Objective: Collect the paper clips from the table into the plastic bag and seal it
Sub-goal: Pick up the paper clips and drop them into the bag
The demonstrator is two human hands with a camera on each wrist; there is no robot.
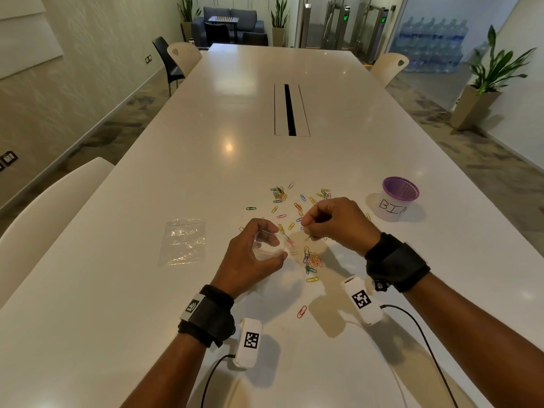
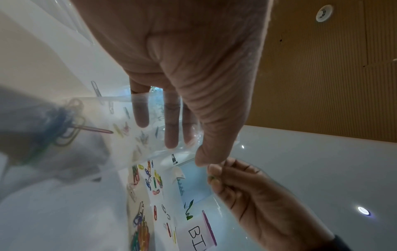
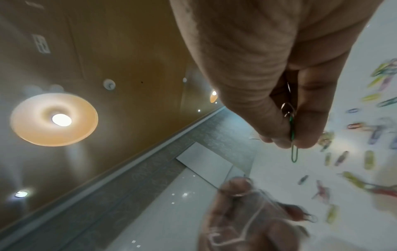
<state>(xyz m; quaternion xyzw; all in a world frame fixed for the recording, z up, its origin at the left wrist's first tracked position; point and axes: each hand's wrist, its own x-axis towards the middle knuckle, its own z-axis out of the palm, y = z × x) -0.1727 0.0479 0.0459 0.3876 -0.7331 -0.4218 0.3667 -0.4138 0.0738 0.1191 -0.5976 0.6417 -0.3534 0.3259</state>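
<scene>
My left hand (image 1: 259, 248) holds a clear plastic bag (image 1: 269, 242) with its mouth spread open; several clips (image 2: 64, 125) lie inside it. My right hand (image 1: 323, 222) is just right of the bag's mouth and pinches a green paper clip (image 3: 293, 144) with a silver one between thumb and forefinger. Several coloured paper clips (image 1: 297, 207) lie scattered on the white table (image 1: 206, 142) beyond and between both hands, with a cluster (image 1: 312, 260) near my right wrist and a red clip (image 1: 301, 312) closer to me.
A second clear plastic bag (image 1: 182, 241) lies flat to the left. A white cup with a purple rim marked "BIN" (image 1: 396, 198) stands at the right. A cable slot (image 1: 290, 110) runs along the table's middle. Chairs (image 1: 44, 207) flank the table.
</scene>
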